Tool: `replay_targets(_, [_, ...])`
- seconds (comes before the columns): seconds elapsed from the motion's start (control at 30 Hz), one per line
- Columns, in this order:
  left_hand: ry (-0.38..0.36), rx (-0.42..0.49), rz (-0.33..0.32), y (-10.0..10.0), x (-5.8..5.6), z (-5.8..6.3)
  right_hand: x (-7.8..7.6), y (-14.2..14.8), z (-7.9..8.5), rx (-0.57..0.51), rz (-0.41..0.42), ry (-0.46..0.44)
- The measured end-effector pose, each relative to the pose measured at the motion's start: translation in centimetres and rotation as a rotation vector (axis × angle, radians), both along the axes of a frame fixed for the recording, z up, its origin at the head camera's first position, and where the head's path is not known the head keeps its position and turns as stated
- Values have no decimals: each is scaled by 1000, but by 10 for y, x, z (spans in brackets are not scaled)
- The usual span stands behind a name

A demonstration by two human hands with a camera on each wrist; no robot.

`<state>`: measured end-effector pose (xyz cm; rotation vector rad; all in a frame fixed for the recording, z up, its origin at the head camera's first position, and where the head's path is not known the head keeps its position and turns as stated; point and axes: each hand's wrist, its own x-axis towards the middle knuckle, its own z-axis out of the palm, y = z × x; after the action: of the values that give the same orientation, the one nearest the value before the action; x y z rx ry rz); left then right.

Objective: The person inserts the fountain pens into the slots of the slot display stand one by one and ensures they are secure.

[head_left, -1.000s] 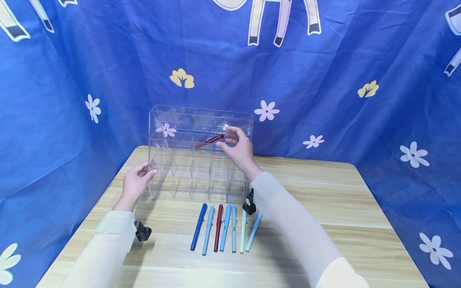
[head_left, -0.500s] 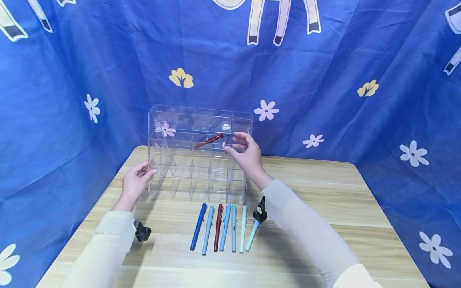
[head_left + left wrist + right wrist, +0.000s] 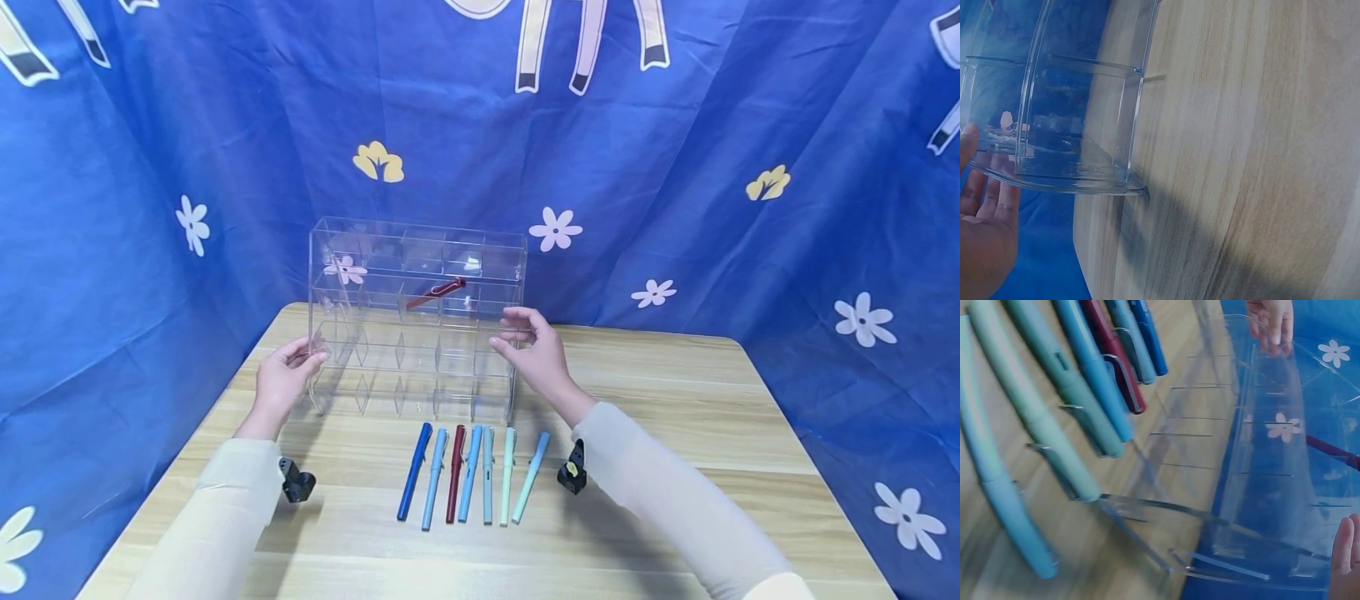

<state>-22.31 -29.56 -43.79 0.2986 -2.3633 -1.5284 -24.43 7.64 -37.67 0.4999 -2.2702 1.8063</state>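
Note:
A clear acrylic rack with rows of compartments stands upright on the table. My left hand grips its left side panel, thumb inside and fingers outside in the left wrist view. Near the rack's right side, my right hand is apart from any pen, its fingers loosely bent and holding nothing. A dark red pen lies slanted in an upper part of the rack. In front of the rack lie several pens side by side, among them a dark blue pen, a dark red pen and a pale green pen.
The wooden table extends to both sides of the rack. Blue patterned cloth hangs behind and at the sides. At the right end of the row, a light blue and mint pen lies tilted, near the right wrist camera.
My right hand has drawn away from the red pen in the rack, moving right and down toward me. My left hand and the pens have stayed put.

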Motion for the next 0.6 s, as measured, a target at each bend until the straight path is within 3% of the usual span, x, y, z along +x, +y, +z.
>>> replay_targets(0.2, [-4, 9, 6, -1, -1, -1, 10, 13, -11, -2, 28, -24])
replay_targets(0.43, [10, 2, 3, -2, -1, -1, 33, 24, -4, -10, 76, -108])
replay_targets(0.6, [3, -9, 0, -2, -2, -2, 30, 33, -31, -20, 57, -168])
